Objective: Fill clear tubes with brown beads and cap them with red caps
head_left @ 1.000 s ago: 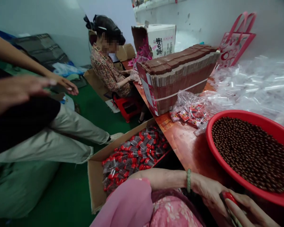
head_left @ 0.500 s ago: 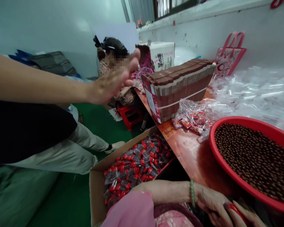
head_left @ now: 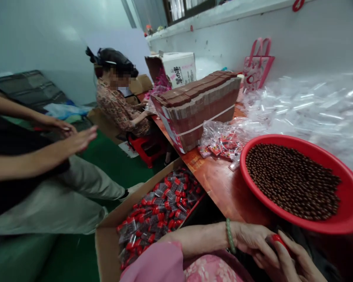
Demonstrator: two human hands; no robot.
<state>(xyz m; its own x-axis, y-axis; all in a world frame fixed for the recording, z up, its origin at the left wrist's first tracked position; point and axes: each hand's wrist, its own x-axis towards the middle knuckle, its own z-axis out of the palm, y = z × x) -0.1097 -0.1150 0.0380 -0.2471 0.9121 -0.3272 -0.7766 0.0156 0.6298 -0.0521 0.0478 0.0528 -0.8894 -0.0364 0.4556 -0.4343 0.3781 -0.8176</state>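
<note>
At the table's front edge my left hand [head_left: 254,244], a green bead bracelet [head_left: 230,235] on its wrist, is closed with curled fingers. My right hand [head_left: 301,260] meets it, fingers bent. Between them shows the red top of a small red-capped container [head_left: 279,239]; its lower part is hidden by the fingers. Just beyond the hands, a red basin [head_left: 250,186] holds many small dark brown balls [head_left: 291,180]. Left of my forearm stands an open cardboard box [head_left: 108,231] with many small clear containers with red caps [head_left: 161,203], dark contents inside.
On the table [head_left: 214,184] are a banded stack of brown folded cartons [head_left: 200,105], a bag of red packets [head_left: 223,145] and a heap of clear plastic [head_left: 308,105]. One co-worker [head_left: 117,98] sits at the far end; another person's hands [head_left: 67,143] are at left.
My view has turned right, so the table's things appear further left. The standing person's raised hand has lowered, and a second hand shows. My hands remain together around the red-capped container.
</note>
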